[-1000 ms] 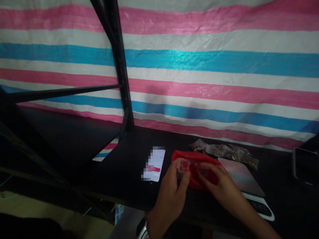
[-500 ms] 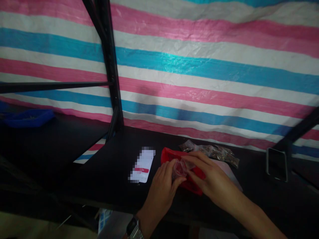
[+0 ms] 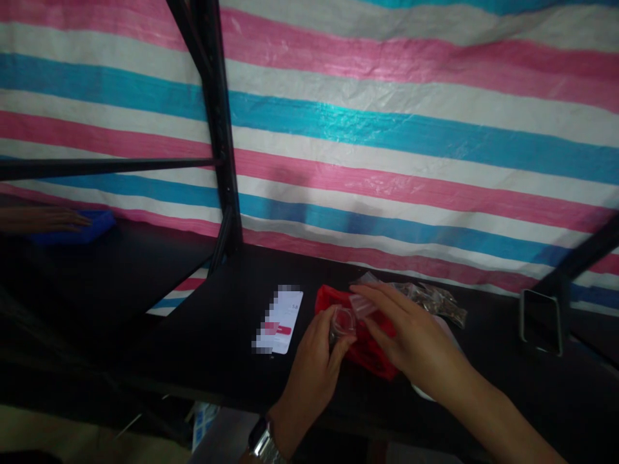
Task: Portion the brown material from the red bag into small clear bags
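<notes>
My left hand (image 3: pixel 315 348), with a metal-banded watch on its wrist, is closed around a small clear container (image 3: pixel 344 320) with a rounded rim. Between the fingers of my right hand (image 3: pixel 399 322) is a clear plastic zip bag (image 3: pixel 362 305), its top against the container's rim; what is inside it cannot be made out. Both hands are over a red tray (image 3: pixel 370 364), largely covered by them. Just behind my right hand lie several filled zip bags (image 3: pixel 438 301) with small brownish pieces in them.
A lit phone (image 3: pixel 283 322) lies left of the red tray, and a dark-screened phone (image 3: pixel 540 322) lies at the right. On the left shelf, another person's hand (image 3: pixel 53 219) is over a blue tray (image 3: pixel 91 229). A black post (image 3: pixel 220 129) stands between the shelves.
My right hand has shifted slightly, and the zip bag and the rounded rim show more plainly. Another person's hand has come in over the blue tray at the left.
</notes>
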A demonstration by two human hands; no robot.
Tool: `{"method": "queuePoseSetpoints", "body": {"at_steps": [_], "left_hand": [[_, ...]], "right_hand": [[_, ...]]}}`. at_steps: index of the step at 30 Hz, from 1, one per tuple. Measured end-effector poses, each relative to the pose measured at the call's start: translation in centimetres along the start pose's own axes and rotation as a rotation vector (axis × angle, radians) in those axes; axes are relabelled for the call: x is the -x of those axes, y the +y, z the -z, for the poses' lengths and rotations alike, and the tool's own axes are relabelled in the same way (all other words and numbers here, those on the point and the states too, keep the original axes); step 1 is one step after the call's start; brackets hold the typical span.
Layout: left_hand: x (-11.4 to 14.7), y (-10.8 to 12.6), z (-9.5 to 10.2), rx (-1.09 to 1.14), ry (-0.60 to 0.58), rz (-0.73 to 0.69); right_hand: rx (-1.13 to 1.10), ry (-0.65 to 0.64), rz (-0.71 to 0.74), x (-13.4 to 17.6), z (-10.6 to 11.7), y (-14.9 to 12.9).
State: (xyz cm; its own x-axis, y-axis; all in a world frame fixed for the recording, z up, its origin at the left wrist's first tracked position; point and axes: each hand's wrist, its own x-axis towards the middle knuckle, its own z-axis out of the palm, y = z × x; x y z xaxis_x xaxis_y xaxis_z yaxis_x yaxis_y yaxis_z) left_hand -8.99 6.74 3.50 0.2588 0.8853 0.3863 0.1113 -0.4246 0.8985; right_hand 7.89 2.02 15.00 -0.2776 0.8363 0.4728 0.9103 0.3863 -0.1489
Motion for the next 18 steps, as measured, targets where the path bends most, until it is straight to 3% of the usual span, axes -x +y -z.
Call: {"method": "queuePoseSetpoints", "body": {"at_steps": [4,8,13,18], "left_hand": [[0.2,0.6,0.3,0.087,0.102,0.031],[0.7,0.9,-0.1,0.106,0.121,-0.006],[1.2,0.7,-1.5,-0.003,0.112,-0.035],[1.0,1.1,-2.8,-0.083,0.135,-0.059]], "right_hand": [[-0.026,-0.024,-0.133,0.4,-1.7,1.4],[-0.228,-0.015,-0.222,1.6,-3.5,1.8],[-0.604,0.118,-0.387,2.9,-3.5,-0.2],[-0.823,0.061,-0.484,2.8,-3.0,-0.4]]}}
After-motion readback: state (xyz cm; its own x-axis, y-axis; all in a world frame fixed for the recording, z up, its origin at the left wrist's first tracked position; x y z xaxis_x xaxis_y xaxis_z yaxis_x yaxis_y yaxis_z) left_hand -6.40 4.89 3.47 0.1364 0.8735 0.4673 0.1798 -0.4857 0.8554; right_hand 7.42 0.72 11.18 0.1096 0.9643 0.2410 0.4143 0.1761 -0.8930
